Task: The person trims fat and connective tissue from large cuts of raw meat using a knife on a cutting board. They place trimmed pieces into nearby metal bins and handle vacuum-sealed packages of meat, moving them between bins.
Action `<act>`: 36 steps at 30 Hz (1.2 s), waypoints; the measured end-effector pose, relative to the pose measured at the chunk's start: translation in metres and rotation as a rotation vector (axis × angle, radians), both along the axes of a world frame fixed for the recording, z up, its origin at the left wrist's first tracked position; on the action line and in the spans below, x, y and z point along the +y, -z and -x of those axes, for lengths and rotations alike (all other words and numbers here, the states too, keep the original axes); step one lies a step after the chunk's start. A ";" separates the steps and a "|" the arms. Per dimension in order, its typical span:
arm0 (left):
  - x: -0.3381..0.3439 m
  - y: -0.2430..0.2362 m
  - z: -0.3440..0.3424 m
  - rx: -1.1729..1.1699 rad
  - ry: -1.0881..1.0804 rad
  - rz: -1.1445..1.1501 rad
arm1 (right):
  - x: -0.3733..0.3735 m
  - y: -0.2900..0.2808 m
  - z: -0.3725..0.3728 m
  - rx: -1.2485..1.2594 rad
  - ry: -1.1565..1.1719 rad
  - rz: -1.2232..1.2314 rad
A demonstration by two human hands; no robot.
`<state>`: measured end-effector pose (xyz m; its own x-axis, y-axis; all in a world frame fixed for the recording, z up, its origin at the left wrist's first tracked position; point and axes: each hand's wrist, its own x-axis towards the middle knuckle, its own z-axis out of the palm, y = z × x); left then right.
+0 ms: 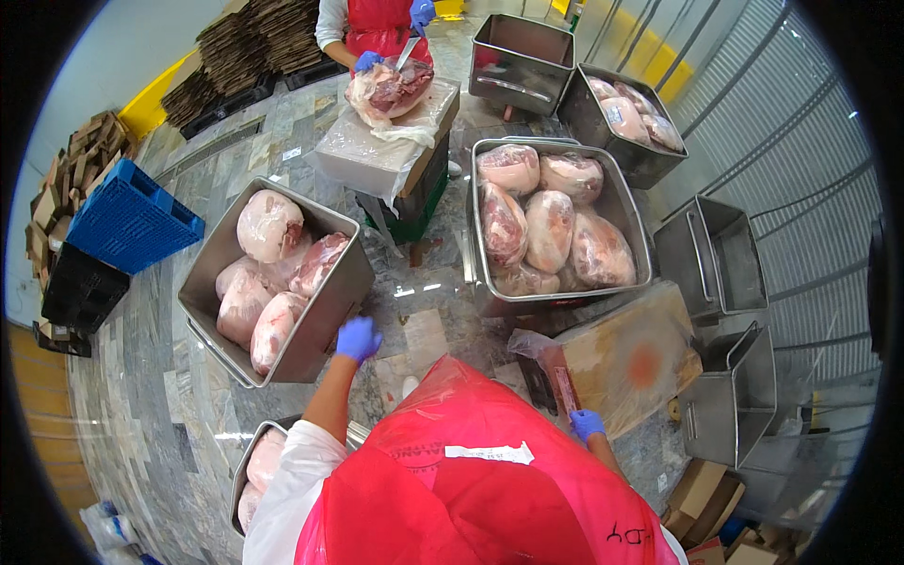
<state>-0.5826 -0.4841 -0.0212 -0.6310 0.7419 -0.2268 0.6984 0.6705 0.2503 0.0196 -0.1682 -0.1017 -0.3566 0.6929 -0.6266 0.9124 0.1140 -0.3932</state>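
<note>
Many floor tiles (141,377), ribbed wall (812,202); left hand (359,339) half-curled, empty; right hand (588,425), hold unclear.

Left tub (330,325) has hams (270,226) in it, right tub (556,300) too. Cardboard work surface (607,363) sits just this side of the right tub. Farther up between the tubs, one ham (405,89) on a worktable (363,151), co-worker (384,33) behind it, pallet (132,217) way off left.

Steel tub (322,330) left, pale meat pieces (245,309) inside; plastic-covered surface (612,377) right.
</note>
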 end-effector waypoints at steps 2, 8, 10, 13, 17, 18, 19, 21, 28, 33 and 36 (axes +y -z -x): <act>-0.092 0.118 -0.013 -0.440 -0.127 0.218 | 0.004 0.013 -0.023 -0.084 -0.403 -0.186; -0.212 0.171 -0.102 -0.497 0.063 0.610 | -0.020 -0.047 -0.001 -0.157 0.002 0.054; -0.228 0.176 -0.116 -0.568 -0.167 0.549 | -0.027 -0.041 -0.015 -0.259 -0.112 -0.010; -0.240 0.203 -0.111 -0.479 -0.222 0.516 | -0.011 -0.054 -0.004 -0.263 -0.224 0.030; -0.202 0.202 -0.083 -0.430 -0.445 0.238 | 0.011 -0.084 0.033 -0.257 -0.262 0.085; -0.191 0.195 -0.073 -0.453 -0.581 0.118 | 0.015 -0.093 0.052 -0.244 -0.192 0.127; -0.183 0.187 -0.068 -0.475 -0.718 0.000 | 0.024 -0.088 0.059 -0.231 -0.199 0.126; -0.160 0.170 -0.064 -0.519 -0.861 -0.142 | 0.049 -0.066 0.065 -0.213 -0.274 0.057; -0.136 0.130 -0.051 -0.587 -0.833 -0.050 | 0.071 -0.044 0.091 -0.110 -0.442 -0.077; -0.192 0.198 -0.077 -0.374 -0.711 0.058 | 0.031 -0.087 0.110 -0.157 -0.292 0.041; -0.194 0.196 -0.078 -0.490 -0.706 0.160 | 0.047 -0.031 0.064 -0.255 -0.314 0.032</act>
<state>-0.5043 -0.6778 -0.2170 -0.7350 0.1503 -0.6612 -0.0554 0.9586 0.2795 -0.0444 -0.1217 -0.0703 -0.3785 0.5533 -0.7420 0.9037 0.3942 -0.1670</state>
